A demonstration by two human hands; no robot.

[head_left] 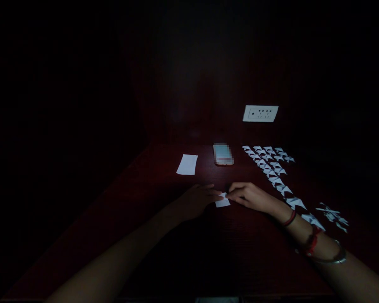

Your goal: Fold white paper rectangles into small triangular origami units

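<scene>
A small white piece of paper (222, 203) lies on the dark red table between my hands. From the left, my left hand (199, 198) rests with fingers stretched out, their tips on the upper left part of the paper. My right hand (248, 196) has its fingers bent together in a pinch at the paper's upper right corner. The fingertips cover some of the upper edge, so any fold there is hard to make out. Bracelets circle my right wrist and forearm.
A stack of white paper sheets (187, 164) lies beyond my left hand. Right of it is a phone (223, 155). Several folded paper pieces (267, 168) stand in rows at the right, near thin paper scraps (333, 215). A socket panel (260, 113) is on the back wall.
</scene>
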